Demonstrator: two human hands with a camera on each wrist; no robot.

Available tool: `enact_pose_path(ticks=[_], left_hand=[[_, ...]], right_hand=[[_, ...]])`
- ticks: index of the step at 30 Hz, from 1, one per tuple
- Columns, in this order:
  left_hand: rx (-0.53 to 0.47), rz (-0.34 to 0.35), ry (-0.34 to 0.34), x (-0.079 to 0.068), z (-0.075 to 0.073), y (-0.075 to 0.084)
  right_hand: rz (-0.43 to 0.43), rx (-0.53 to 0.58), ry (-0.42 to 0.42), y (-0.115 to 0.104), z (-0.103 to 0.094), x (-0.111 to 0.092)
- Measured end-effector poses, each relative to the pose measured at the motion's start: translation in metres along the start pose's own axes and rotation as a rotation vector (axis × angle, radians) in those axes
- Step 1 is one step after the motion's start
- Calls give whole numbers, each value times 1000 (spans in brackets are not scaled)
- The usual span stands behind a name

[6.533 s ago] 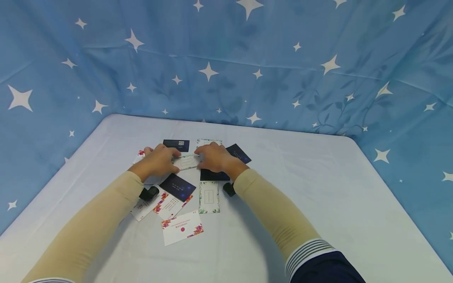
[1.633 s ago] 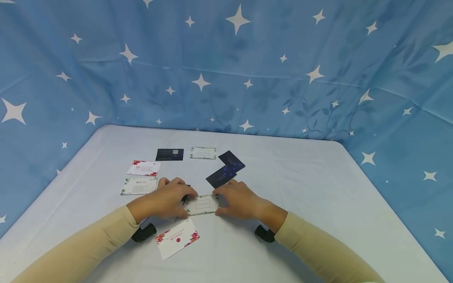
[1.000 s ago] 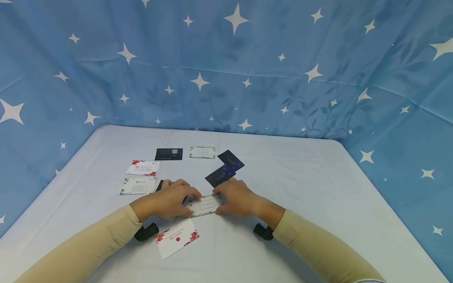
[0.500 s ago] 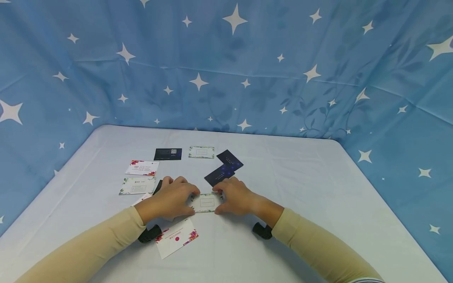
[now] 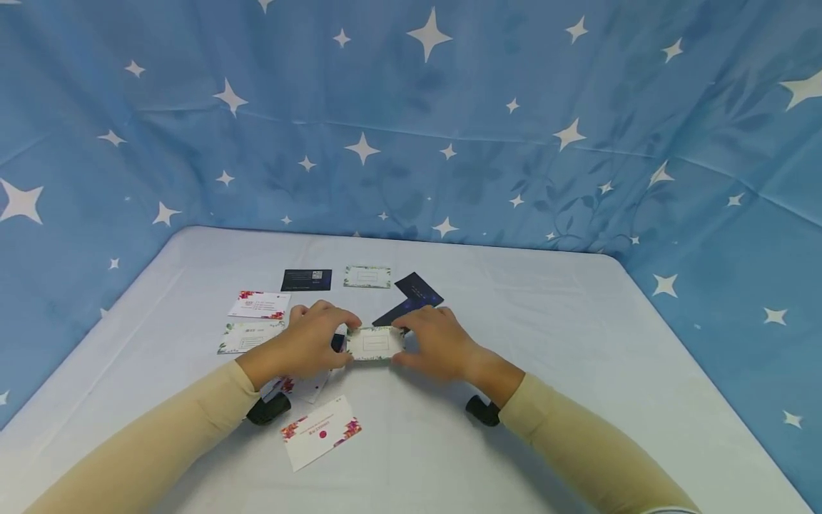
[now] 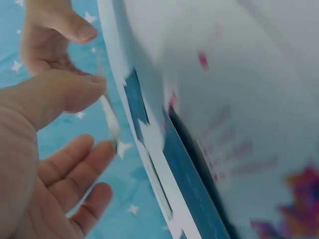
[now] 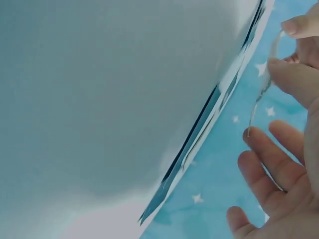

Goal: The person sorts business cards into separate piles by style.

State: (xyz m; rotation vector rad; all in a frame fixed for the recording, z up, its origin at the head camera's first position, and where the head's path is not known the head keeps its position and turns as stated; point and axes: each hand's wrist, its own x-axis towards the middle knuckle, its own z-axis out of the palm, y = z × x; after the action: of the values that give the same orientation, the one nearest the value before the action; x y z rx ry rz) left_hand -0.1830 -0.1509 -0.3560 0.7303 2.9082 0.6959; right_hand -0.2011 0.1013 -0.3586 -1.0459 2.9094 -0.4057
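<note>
Left hand [image 5: 313, 344] and right hand [image 5: 443, 345] pinch opposite ends of a white rectangular paper card edged with green leaves [image 5: 375, 344], held above the white-clothed bench [image 5: 546, 321], not yet set down; beyond the grip a dark-blue rectangular paper card [image 5: 307, 280] lies unheld, nearer a red-flowered white card [image 5: 322, 433].
</note>
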Motion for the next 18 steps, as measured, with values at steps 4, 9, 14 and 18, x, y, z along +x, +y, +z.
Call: enact_pose_path(ticks=[4,9,14,18], left_hand=[[-1,0,6,16,-7,-12],[20,-46,-13,45,-18,-28],[18,-119,-40,71,-26,-40],[22,-157,-61,89,-32,-50]], right_hand=[[-19,-39,53,9,-2,16],[27,-58,50,19,-7,45],[71,-39,46,29,-9,73],[131,-5,37,34,-8,92]])
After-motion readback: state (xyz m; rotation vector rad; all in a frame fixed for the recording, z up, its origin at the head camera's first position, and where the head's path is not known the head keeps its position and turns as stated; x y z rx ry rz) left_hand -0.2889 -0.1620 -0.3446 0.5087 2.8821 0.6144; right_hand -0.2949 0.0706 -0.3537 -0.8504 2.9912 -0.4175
